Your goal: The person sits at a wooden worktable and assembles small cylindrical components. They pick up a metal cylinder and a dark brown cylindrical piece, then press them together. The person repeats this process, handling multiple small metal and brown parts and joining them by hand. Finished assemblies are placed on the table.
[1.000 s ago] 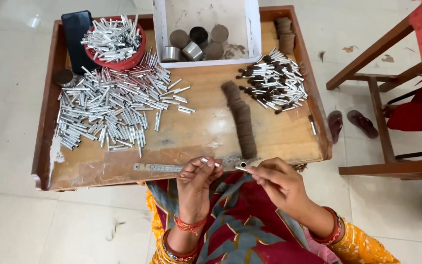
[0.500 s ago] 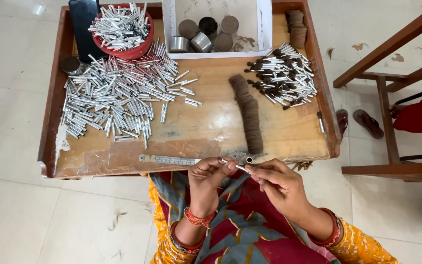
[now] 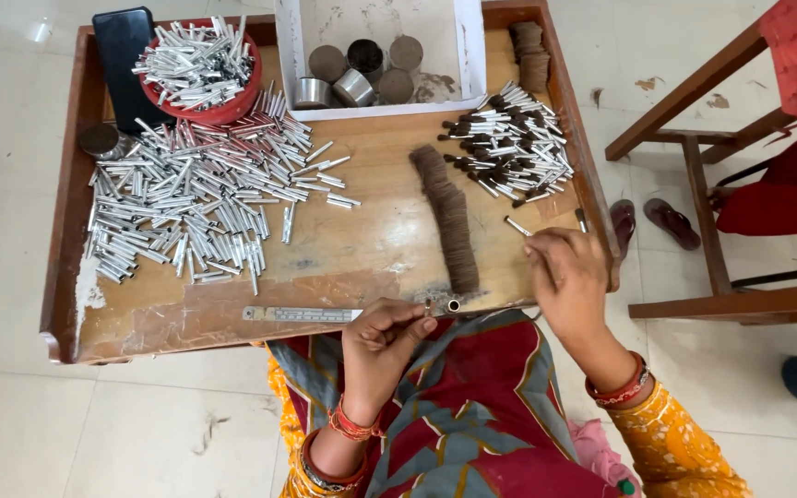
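Observation:
My right hand (image 3: 569, 277) hovers over the right end of the wooden tray (image 3: 59, 277) and pinches a thin silver tube (image 3: 517, 226) at its fingertips. It is just below a pile of silver tubes with dark tips (image 3: 509, 152). My left hand (image 3: 385, 337) rests at the tray's front edge with its fingers curled together. Its fingertips touch a small metal fitting (image 3: 451, 305); I cannot tell whether they hold anything. A row of brown discs (image 3: 449, 226) lies between the hands.
A heap of plain silver tubes (image 3: 196, 203) covers the tray's left half, below a red bowl (image 3: 223, 111) of more tubes and a black phone (image 3: 122, 55). A white box (image 3: 468, 55) holds metal cups. A wooden chair (image 3: 694, 166) and sandals (image 3: 657, 221) stand at the right.
My right hand has left the left hand at the front edge and moved right and up, carrying a silver tube toward the dark-tipped pile. The left hand has stayed at the fitting.

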